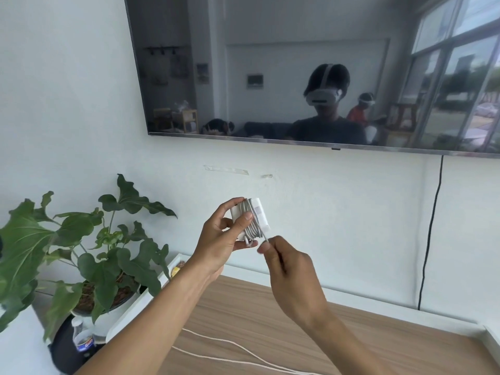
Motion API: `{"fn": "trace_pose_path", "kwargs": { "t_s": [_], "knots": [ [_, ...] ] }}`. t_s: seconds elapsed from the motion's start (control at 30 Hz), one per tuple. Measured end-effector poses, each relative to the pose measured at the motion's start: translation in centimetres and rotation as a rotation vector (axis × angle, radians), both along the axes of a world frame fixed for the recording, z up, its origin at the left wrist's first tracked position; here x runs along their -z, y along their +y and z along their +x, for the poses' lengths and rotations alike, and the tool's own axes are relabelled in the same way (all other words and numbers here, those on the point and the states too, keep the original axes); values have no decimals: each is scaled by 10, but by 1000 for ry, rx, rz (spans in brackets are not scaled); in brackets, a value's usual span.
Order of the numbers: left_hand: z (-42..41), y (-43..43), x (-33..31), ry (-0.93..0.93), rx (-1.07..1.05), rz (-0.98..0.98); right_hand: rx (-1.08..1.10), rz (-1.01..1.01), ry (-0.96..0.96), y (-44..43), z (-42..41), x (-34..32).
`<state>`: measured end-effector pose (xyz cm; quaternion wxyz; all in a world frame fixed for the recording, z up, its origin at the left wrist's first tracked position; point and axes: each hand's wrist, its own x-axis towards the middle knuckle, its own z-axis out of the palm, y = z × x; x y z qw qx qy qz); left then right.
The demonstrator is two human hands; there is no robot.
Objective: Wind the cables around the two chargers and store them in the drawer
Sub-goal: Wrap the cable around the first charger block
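On the light wooden tabletop (351,342) a loose white cable (238,347) is lying unwound, probably the second charger's. Above it, the left hand (224,239) is gripping the white rectangular charger brick (261,212), nearly fully wrapped. The right hand (292,277) is pinching its short grey cable tail (263,234), and nothing is waiting in a drawer yet.

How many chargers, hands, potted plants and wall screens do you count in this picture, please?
Chargers: 1, the charger with the cable wound around it
Hands: 2, the left hand gripping it, the right hand pinching the cable end
Potted plants: 1, the potted plant
Wall screens: 1, the wall screen
Total: 5
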<state>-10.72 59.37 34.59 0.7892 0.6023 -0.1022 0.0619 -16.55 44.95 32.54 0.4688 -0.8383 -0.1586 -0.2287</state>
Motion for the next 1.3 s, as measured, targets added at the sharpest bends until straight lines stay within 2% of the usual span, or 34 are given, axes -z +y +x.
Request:
{"fn": "trace_pose_path", "kwargs": {
  "t_s": [0.17, 0.43, 0.77, 0.83, 0.9, 1.03, 1.17, 1.3],
  "knots": [
    [-1, -3, 1, 72, 37, -111, 206, -302, -189, 0, 5, -1],
    [-4, -4, 2, 121, 34, -164, 305, -394, -272, -9, 10, 8],
    [-5, -9, 1, 197, -63, -90, 320, -691, -468, -17, 13, 27],
    [-5, -10, 3, 194, -83, -90, 251, -617, -408, -18, 14, 34],
    [-6, -9, 3, 186, -72, -132, 192, -438, -296, -21, 18, 44],
    [-11, -8, -1, 164, 54, -156, 68, -182, -62, -33, 30, 51],
    [-16, -6, 1, 125, 232, -49, -23, -116, 79, -40, 35, 27],
    [-21, 1, 0, 23, 335, 211, -44, -203, 288, -49, 40, -12]
  ]
}}
